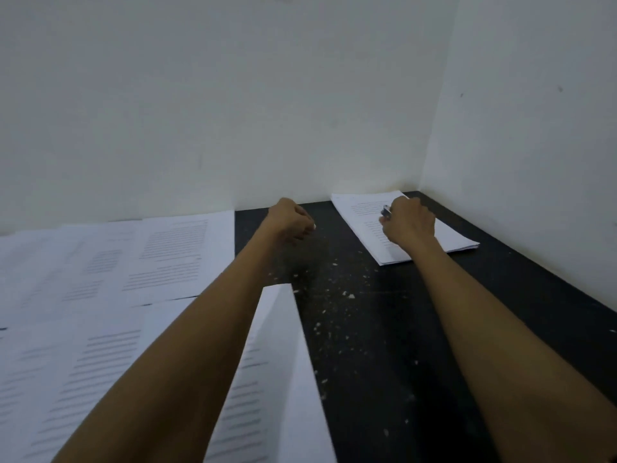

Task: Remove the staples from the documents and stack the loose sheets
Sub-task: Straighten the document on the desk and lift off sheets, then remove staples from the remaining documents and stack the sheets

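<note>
White walls [233, 95] meet behind a black table [384, 329] flecked with paper scraps. At far right, a person's right hand [409, 225] grips a small metal tool [386, 211] over a stack of sheets [457, 238]. The left hand [290, 220] hovers with fingers curled above bare tabletop; whether it holds anything is unclear. Printed documents [133, 262] cover the left side.

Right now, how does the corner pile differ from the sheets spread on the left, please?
The corner pile is squared up in one stack; the left sheets lie spread and overlapping. The right hand, gripping a small tool, is over the pile, not the left sheets. Both are white printed pages.
</note>
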